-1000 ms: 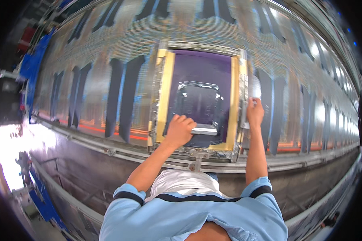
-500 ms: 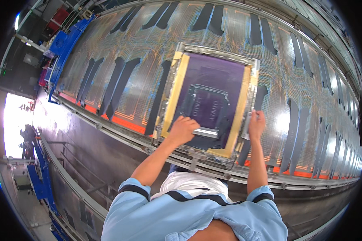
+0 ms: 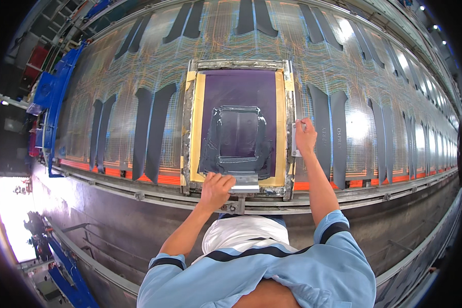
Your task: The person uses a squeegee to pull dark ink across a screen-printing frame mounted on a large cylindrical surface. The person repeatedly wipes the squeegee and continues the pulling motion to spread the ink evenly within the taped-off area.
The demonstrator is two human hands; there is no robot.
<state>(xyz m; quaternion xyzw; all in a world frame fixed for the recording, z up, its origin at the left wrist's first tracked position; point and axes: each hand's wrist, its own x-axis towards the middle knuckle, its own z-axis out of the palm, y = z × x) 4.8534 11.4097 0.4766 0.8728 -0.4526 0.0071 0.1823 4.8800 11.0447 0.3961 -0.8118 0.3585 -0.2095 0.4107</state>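
A screen-printing frame (image 3: 187, 128) with a metal border and yellow tape lies flat on the long table. Its purple mesh (image 3: 241, 87) carries dark, wet-looking ink in a rough rectangle. My left hand (image 3: 218, 190) is closed on one end of a squeegee (image 3: 245, 183), a flat greyish bar lying across the frame's near edge. On the frame's right side, my right hand (image 3: 306, 137) pinches a small metal plate (image 3: 294, 139). Just right of it lies a pair of dark fabric strips (image 3: 339, 149) bearing light print. Whatever lies beneath the frame is hidden.
More dark strips (image 3: 143, 131) lie in pairs along both sides of the table (image 3: 205, 43). A metal rail (image 3: 154, 196) runs along its near edge. Blue machinery (image 3: 56, 92) stands at the left end, and another rail-edged table (image 3: 82, 251) is behind on the left.
The frame has shifted left along the table, baring a printed pair of strips on its right. My left hand brought the squeegee from the mesh to the near edge. The view has turned.
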